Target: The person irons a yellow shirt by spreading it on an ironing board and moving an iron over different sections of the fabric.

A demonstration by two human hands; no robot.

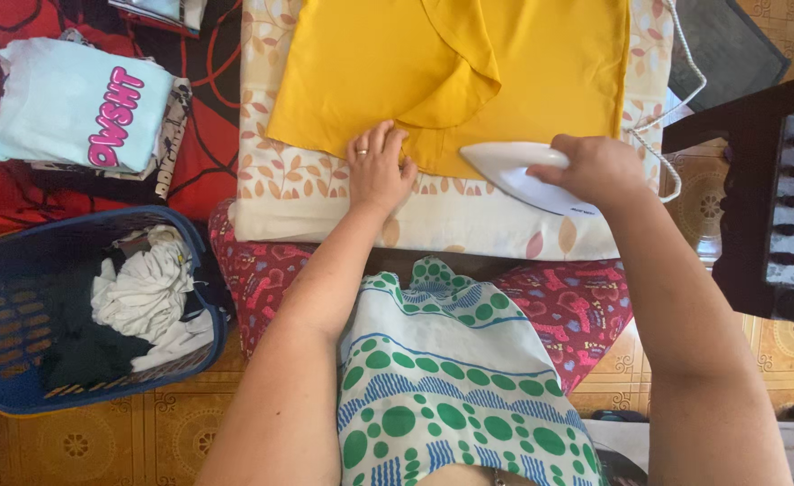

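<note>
Your right hand (597, 168) is clenched around the handle of a white plastic iron (518, 175), right of frame centre, its pointed tip on the lower hem of the smooth yellow garment (541, 72). Your left hand (379, 166) lies flat, fingers released and spread, pinning that hem at centre. The garment is spread over a leaf-print cloth (451, 220) at upper centre. A blue slotted plastic laundry basket (1, 342) of crumpled clothes sits at lower left; a folded pale tee (46, 99) at upper left.
</note>
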